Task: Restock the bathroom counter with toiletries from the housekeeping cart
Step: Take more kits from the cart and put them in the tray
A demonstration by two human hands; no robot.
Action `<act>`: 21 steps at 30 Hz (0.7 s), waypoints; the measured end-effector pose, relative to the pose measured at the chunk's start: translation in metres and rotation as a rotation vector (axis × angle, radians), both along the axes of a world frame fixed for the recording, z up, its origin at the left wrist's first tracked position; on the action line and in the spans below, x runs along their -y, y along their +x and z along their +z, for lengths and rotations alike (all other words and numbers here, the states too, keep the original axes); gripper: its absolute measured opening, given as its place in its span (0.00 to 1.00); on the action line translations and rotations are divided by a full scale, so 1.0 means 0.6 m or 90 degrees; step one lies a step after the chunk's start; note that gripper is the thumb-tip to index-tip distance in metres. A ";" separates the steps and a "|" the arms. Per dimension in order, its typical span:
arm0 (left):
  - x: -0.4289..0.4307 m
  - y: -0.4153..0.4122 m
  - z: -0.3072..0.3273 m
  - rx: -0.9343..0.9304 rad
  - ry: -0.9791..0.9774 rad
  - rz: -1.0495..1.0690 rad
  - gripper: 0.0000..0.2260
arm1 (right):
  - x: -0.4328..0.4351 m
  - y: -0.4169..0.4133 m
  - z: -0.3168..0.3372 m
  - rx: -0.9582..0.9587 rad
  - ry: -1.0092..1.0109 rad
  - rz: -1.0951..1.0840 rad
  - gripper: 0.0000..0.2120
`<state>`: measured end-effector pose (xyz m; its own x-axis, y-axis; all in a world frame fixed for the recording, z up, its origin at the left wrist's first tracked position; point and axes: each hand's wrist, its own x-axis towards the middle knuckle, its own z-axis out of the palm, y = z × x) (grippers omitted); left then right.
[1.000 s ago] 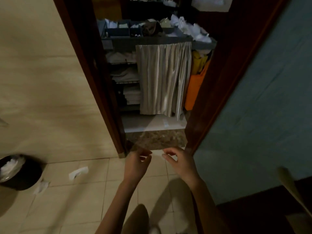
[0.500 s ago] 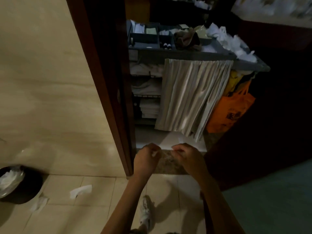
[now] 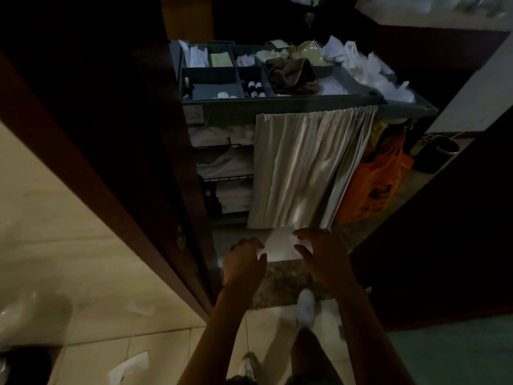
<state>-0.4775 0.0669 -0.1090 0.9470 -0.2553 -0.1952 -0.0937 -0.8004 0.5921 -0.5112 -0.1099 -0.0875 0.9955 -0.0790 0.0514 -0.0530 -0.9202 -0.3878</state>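
One cart (image 3: 277, 107) stands past the doorway. Its top tray is split into compartments, and two small white-capped bottles (image 3: 255, 89) stand upright in a middle compartment. The other toiletries on top of the cart are pale packets, too dim to count. One brown cloth (image 3: 291, 76) is heaped just right of the bottles, and a pile of white plastic bags (image 3: 363, 65) fills the cart's right end. One pale curtain (image 3: 302, 168) hangs over the cart's front. Left of it are three wire shelves of folded white linen (image 3: 226, 162), and one orange bag (image 3: 374, 184) hangs off the right side.

Two hands are raised in front of the cart's foot. The left hand (image 3: 244, 263) has its fingers curled inward. The right hand (image 3: 324, 259) has its fingers bent and spread apart – I cannot tell whether either hand holds anything, and neither touches the cart.

A dark wooden door frame (image 3: 125, 168) rises left of the cart, with a beige wall beyond it. Pale floor tiles lie on the near side of the cart, and one scrap of paper (image 3: 129, 368) lies on them – the room is dim
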 end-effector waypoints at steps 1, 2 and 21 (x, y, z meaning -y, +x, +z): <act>0.002 0.013 0.001 0.004 0.003 0.006 0.11 | 0.001 0.013 -0.002 0.003 0.000 -0.002 0.14; 0.005 0.026 -0.002 0.009 0.006 0.012 0.11 | 0.002 0.026 -0.004 0.007 -0.001 -0.004 0.14; 0.142 0.406 0.068 0.071 0.040 0.204 0.10 | 0.092 0.519 0.072 0.022 0.016 0.168 0.15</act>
